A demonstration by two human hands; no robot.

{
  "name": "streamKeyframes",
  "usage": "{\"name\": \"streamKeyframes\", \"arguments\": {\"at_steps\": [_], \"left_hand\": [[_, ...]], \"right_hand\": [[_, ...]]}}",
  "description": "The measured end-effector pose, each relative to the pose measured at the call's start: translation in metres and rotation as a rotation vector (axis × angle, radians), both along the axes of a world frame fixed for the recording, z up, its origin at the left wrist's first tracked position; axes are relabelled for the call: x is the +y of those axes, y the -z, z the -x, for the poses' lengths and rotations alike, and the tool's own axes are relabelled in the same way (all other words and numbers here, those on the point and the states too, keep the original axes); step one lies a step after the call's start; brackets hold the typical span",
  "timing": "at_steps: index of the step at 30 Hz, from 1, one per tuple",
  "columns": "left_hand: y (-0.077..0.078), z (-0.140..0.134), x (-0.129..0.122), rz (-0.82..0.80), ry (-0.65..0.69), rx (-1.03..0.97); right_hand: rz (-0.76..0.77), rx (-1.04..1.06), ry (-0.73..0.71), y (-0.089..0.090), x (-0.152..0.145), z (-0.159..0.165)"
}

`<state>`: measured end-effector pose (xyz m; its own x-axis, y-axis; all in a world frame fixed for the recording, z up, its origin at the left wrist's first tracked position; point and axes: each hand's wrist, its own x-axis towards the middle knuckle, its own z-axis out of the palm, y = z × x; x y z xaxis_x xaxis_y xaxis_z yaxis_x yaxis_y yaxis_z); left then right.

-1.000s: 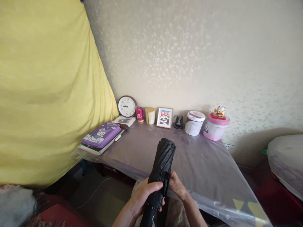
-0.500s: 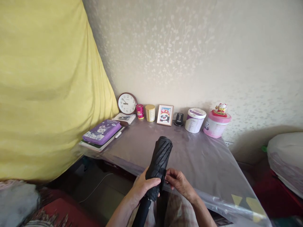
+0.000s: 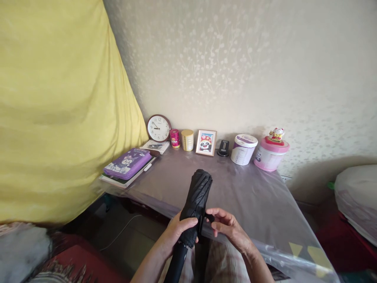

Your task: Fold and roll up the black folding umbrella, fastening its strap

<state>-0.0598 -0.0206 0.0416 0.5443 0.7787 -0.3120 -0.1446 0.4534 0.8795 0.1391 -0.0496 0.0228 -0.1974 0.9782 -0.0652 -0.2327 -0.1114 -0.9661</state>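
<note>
A folded black umbrella [image 3: 196, 192] slants up over the near edge of the table, its rolled canopy pointing away from me and its dark handle [image 3: 176, 263] towards me. My left hand [image 3: 180, 230] is closed around the lower part of the canopy, thumb across the front. To the right of the canopy, my right hand [image 3: 226, 226] has its fingers bent around the black strap [image 3: 209, 217] of the umbrella. That strap sticks out sideways from the canopy, and its tip lies among the fingertips, partly hidden.
Plastic film covers the table [image 3: 235, 188]. At its back stand a clock [image 3: 159, 128], small tins, a panda picture [image 3: 206, 142], and two tubs, one bearing a lucky cat figurine [image 3: 276, 135]. A purple case [image 3: 128, 163] lies on books at left, beside a yellow curtain [image 3: 64, 98].
My right hand has moved slightly right, away from the canopy, and its fingers have spread a little, with the strap now drawn outward. The left hand keeps its hold on the umbrella.
</note>
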Motion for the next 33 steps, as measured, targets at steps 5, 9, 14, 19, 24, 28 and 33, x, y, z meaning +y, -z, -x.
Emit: {"name": "streamKeyframes", "arguments": {"at_steps": [5,9,14,19,24,28,33], "left_hand": [[0.01,0.002,0.002,0.068,-0.006,-0.049],[0.011,0.0,0.002,0.126,-0.008,-0.092],[0.009,-0.001,0.002,0.187,-0.01,-0.11],[0.01,-0.001,0.003,0.241,-0.02,-0.12],[0.008,0.002,0.007,0.265,-0.044,-0.169],[0.001,0.002,0.008,0.289,-0.05,-0.203],[-0.002,-0.004,0.004,0.19,-0.036,-0.14]], "right_hand": [[-0.025,0.06,0.067,0.002,0.001,0.005],[-0.08,0.049,0.172,0.012,0.008,0.007],[-0.215,0.026,0.238,0.018,0.013,0.01],[-0.179,0.13,0.205,0.023,0.009,0.015],[-0.189,0.046,0.217,0.031,-0.001,0.014],[-0.227,-0.025,0.227,0.026,-0.006,0.009],[-0.337,-0.108,0.27,0.0,-0.006,0.009]]}}
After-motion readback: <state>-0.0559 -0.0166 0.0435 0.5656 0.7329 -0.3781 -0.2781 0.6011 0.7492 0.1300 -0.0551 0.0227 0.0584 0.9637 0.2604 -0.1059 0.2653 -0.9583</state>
